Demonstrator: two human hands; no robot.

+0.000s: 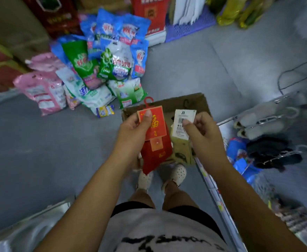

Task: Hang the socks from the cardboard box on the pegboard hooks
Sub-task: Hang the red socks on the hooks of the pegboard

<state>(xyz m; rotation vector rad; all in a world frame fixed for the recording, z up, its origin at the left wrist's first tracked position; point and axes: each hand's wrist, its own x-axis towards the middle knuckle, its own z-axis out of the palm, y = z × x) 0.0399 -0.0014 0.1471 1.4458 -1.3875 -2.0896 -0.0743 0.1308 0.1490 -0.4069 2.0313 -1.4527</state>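
Grey floor [194,70], detergent bags [102,57] at upper left; left hand [132,128] grips red socks [156,153], right hand [201,130] pinches "ZI"-tagged beige socks [181,151].

Cardboard box [192,101] mostly behind socks [156,148]; hooks [266,121] blurred.

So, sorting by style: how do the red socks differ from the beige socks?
The red socks carry a red card with gold lettering; the beige socks carry a white barcode card. The left hand holds the red socks, the right hand the beige socks. Both hang over the cardboard box.
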